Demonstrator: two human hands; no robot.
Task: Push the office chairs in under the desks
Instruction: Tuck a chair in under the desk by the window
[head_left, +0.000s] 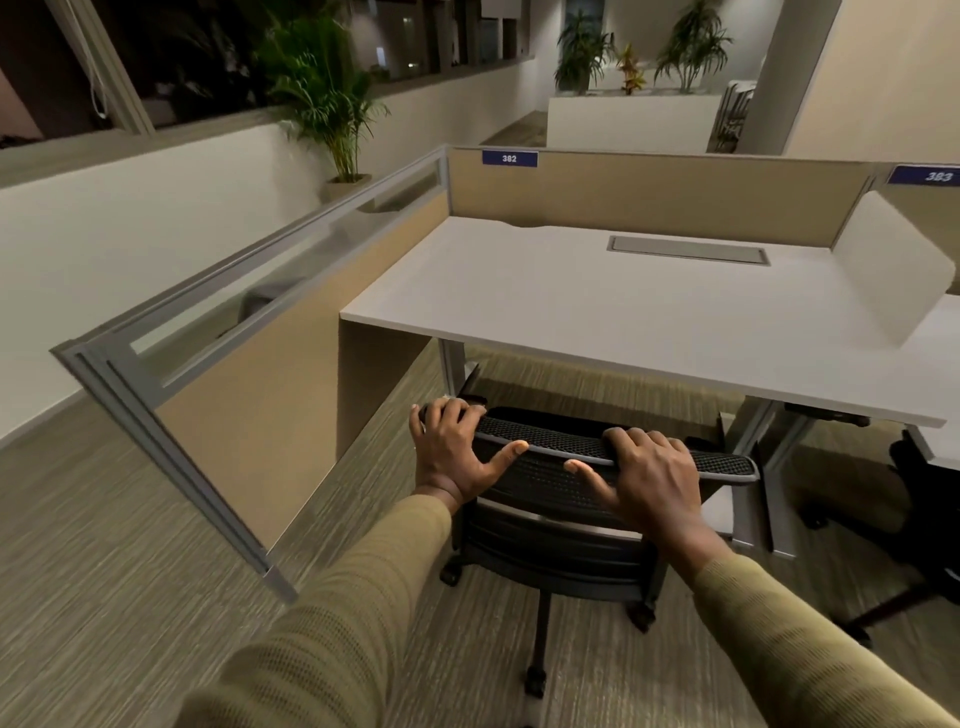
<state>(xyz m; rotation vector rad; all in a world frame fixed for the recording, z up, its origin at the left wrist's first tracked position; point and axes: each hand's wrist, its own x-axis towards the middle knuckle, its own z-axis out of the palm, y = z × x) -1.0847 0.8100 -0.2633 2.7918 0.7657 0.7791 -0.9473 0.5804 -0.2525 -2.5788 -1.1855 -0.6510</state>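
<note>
In front of the desk (597, 296), your left hand (449, 452) and right hand (652, 475) grip the chair back (550, 486); push evenly, straight under.

black mesh chair (566, 493), white desk (597, 306), olive sleeves (337, 623)

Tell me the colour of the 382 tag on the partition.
The tag is blue with white digits; head view.

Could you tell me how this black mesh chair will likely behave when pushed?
It should probably roll easily: castors show beneath the chair. The mesh backrest may flex slightly where the left hand and right hand grip its top edge. Pushed that high, it might swivel.
</note>
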